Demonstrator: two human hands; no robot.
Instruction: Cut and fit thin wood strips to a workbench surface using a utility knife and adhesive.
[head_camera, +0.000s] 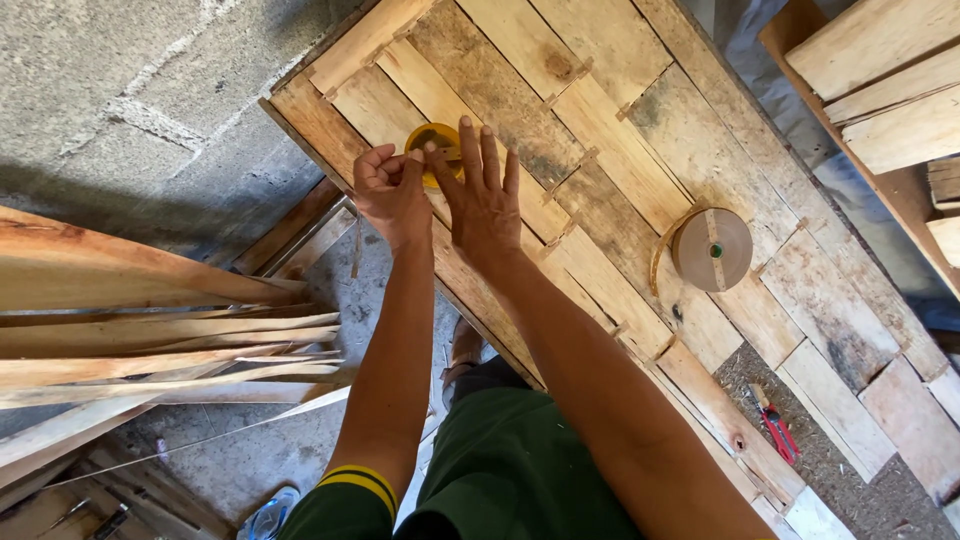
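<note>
A small yellow tape roll (432, 150), round and flat, lies on the plank table (640, 170), pinched by the half-curled left hand (390, 192); the right hand (483, 195) spreads wide over it. A brown tape spool (712, 250) sits well apart from the roll, red pliers (775, 425) farther still. Wood slats (150, 350) lie on the concrete floor (120, 90).

Place: a rough woodworking shop
Bench: a worktop of patched wooden planks (640, 170)
Stock: split wood strips (150, 350) piled at the left
Tools: red-handled pliers (775, 425), a brown tape roll (712, 249)
Surroundings: bare block wall (130, 100), dusty concrete floor (250, 450)
</note>
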